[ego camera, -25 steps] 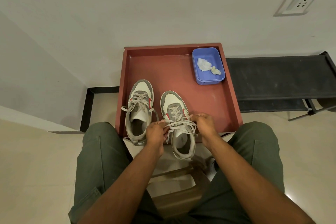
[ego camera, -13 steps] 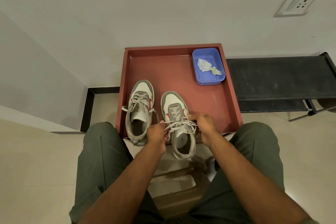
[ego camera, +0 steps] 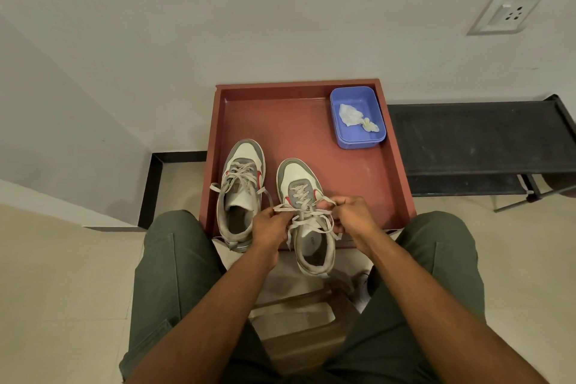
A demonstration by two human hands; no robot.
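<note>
Two grey-and-white sneakers with red accents stand side by side on a reddish-brown tray [ego camera: 358, 178], toes pointing away from me. The left sneaker [ego camera: 241, 193] has loose laces and is untouched. Over the right sneaker [ego camera: 307, 227], my left hand [ego camera: 269, 224] pinches one end of its white lace [ego camera: 307, 213] and my right hand [ego camera: 350, 215] pinches the other. The lace runs taut between them across the tongue. The right sneaker's heel hangs over the tray's near edge.
A blue plastic tub [ego camera: 357, 117] holding crumpled white cloth sits in the tray's far right corner. A black low rack [ego camera: 480, 146] stands to the right against the wall. My knees in green trousers flank the tray; a wooden stool [ego camera: 299, 321] is below me.
Both hands have kept hold of the right sneaker's lace ends, shifting only slightly as they work the lace. The shoes and tray have not moved.
</note>
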